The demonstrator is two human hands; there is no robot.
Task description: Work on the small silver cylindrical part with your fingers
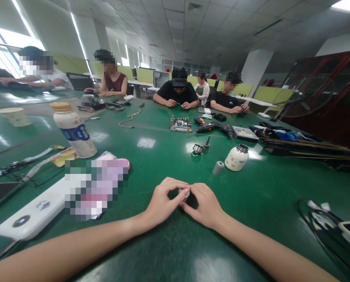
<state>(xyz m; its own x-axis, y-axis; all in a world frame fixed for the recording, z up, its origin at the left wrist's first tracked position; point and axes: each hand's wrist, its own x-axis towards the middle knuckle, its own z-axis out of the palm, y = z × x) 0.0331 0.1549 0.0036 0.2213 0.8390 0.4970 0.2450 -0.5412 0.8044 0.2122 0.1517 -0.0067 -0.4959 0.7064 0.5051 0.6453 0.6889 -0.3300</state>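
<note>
- The left hand (163, 201) and the right hand (205, 203) meet low on the green table (169, 156), fingertips pressed together around a small silvery round part (184, 192).
- Both hands pinch that part from opposite sides, fingers curled close; only its shiny top shows between them, so its full shape cannot be told.
- Just beyond the hands stands a white bottle (236, 158) with an open metal neck, and a small grey cap (218, 167) lies just beside it on the left.
- Farther back lie a metal ring (197, 149) and a dark bit (206, 143), near each other.
- A circuit board (180, 124) and a power drill (214, 127) sit farther toward the middle of the table.
- To the left stand a drink bottle (74, 129) with a tan cap and a white power bank (35, 213) lying flat near the table's edge.
- Other people sit along the far side, their hands busy on the tabletop, well apart from the person's own hands.
</note>
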